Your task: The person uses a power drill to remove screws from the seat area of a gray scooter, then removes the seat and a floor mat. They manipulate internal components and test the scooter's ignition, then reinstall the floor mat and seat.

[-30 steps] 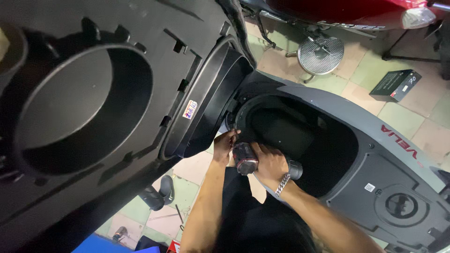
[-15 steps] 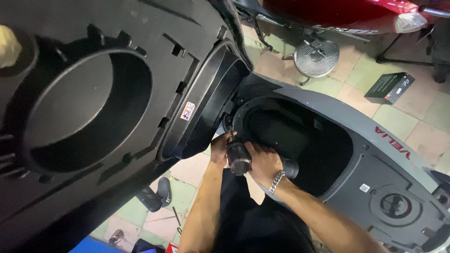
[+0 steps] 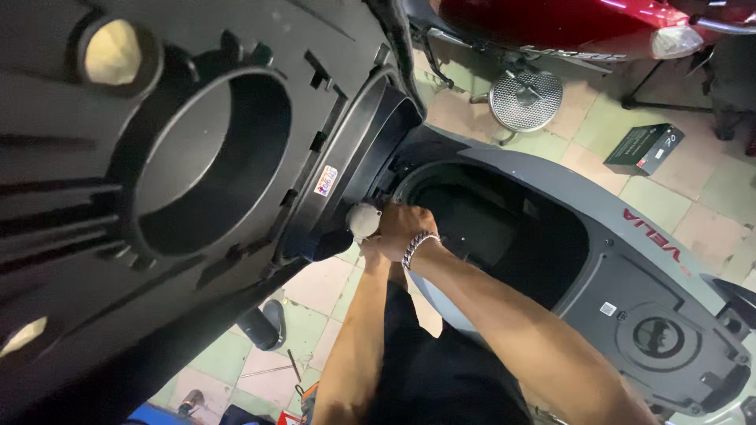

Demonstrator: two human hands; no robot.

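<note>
right hand fingers: curled tight over the front lip of the storage bucket, clenched around something dark at the hinge area; what exactly they pinch is hidden by the knuckles
right hand (image 3: 400,227): back of hand up, at the front rim of the under-seat compartment, just beside the pale round cap
bracelet (image 3: 416,247): silver chain links on the right wrist
left hand fingers: hidden under the right hand, cannot tell if clenched or loose
left hand (image 3: 368,253): mostly covered, only wrist and heel show, directly below the right hand and touching it
pale round cap (image 3: 363,219): whitish disc, end of a dark cylindrical tool or part (image 3: 335,242), sits left of the right hand's knuckles, pressed up against the seat hinge zone; which hand carries it cannot be told
raised seat underside (image 3: 157,197): big black plastic panel, tilted up on the left of view, large round recess in it, small coloured sticker (image 3: 325,179) near its lower edge
under-seat compartment (image 3: 504,236): dark open tub in the grey scooter body, hands at its front edge
grey scooter body (image 3: 630,275): runs to the lower right, round fuel cap (image 3: 657,338) near the rear
forearms: both reach up from bottom centre, right crosses over left
floor: pale green and pink tiles
round metal stool (image 3: 525,98): upper centre, well apart from the hands
dark box (image 3: 643,148): on tiles right of the stool
red scooter (image 3: 567,24): along the top edge
</note>
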